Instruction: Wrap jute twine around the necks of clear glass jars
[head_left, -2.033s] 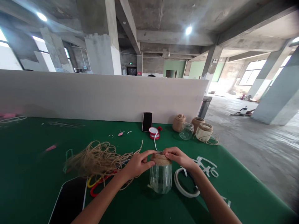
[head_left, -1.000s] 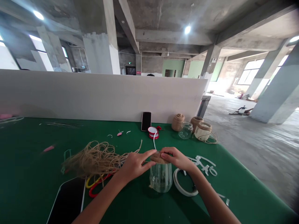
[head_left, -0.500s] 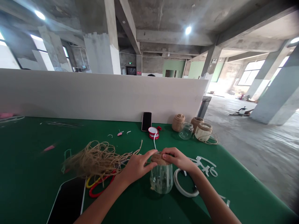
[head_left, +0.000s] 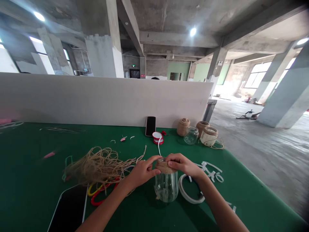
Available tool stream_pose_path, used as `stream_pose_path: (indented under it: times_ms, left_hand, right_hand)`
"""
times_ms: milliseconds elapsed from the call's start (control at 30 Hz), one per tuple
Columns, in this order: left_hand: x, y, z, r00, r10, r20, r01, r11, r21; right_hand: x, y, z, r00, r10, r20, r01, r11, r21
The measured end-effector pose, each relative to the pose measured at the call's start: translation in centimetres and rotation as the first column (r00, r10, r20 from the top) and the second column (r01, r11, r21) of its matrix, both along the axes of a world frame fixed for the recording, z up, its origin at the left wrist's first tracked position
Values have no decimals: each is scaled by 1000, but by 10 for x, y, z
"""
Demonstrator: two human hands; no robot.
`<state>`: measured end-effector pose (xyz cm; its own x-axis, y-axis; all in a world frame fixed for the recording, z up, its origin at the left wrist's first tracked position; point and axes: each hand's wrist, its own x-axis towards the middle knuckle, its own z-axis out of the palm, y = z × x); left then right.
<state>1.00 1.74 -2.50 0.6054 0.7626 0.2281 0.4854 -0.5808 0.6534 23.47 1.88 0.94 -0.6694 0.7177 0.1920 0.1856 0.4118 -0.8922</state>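
A clear glass jar (head_left: 166,188) stands in front of me, its neck wrapped in jute twine (head_left: 163,167). My left hand (head_left: 145,171) grips the neck from the left, thumb on the twine and index finger at the rim. From the right, my right hand (head_left: 182,165) closes over the rim and the wrapped neck, thumb against the twine. A white strip (head_left: 159,147) runs from behind the jar up to a red and white spool (head_left: 158,138). Left of my left hand lies a loose heap of jute twine (head_left: 96,166).
Scissors with red and yellow handles (head_left: 96,203) lie partly under the twine, beside a black tablet-like slab (head_left: 69,209). A white tape roll (head_left: 182,190) and white scraps (head_left: 212,175) sit at right. Several jars (head_left: 191,135) and a phone (head_left: 151,126) stand near the white partition (head_left: 108,100).
The jar has tilted slightly, its mouth showing a little more between my hands. Both hands stay on the neck, with small finger shifts. The view has moved slightly.
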Motion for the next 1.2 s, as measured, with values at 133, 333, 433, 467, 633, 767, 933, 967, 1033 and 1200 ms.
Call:
stream_pose_path:
  times_ms: [133, 333, 433, 467, 633, 767, 933, 967, 1033, 1200]
  left_hand:
    - [-2, 2, -1, 999, -32, 11, 32, 999, 3]
    - [-4, -2, 7, 999, 4, 39, -3, 999, -36]
    - [0, -8, 10, 998, -6, 59, 8, 999, -35]
    - [2, -11, 10, 998, -8, 64, 10, 999, -31]
    - [9, -17, 10, 998, 33, 54, -32, 999, -24]
    - [8, -18, 13, 999, 12, 37, -11, 1000, -26]
    - [1, -17, 19, 999, -30, 37, 31, 999, -16]
    - [-1, -16, 20, 999, -24, 37, 24, 1000, -12]
    - [-4, -13, 20, 999, -16, 29, 17, 1000, -7]
    - [-7, -5, 16, 1000, 3, 11, -3, 1000, -22]
  right_hand:
    - [2, 1, -3, 998, 43, -38, -44, 999, -23]
    - [3, 2, -3, 998, 47, -52, -50, 997, -54]
    - [1, 1, 0, 999, 27, -25, -27, 1000, -15]
    - [0, 0, 1, 1000, 18, -2, -18, 1000, 11]
    - [-8, -9, 9, 985, -78, 156, 52, 986, 160]
    - [-9, -11, 11, 980, -81, 181, 39, 974, 225]
    - [1, -3, 6, 996, -53, 78, 37, 982, 187]
    - [3, -2, 6, 996, -51, 68, 39, 985, 167]
    - [5, 0, 4, 997, -51, 62, 42, 990, 137]
    - [8, 2, 2, 998, -48, 29, 45, 996, 74]
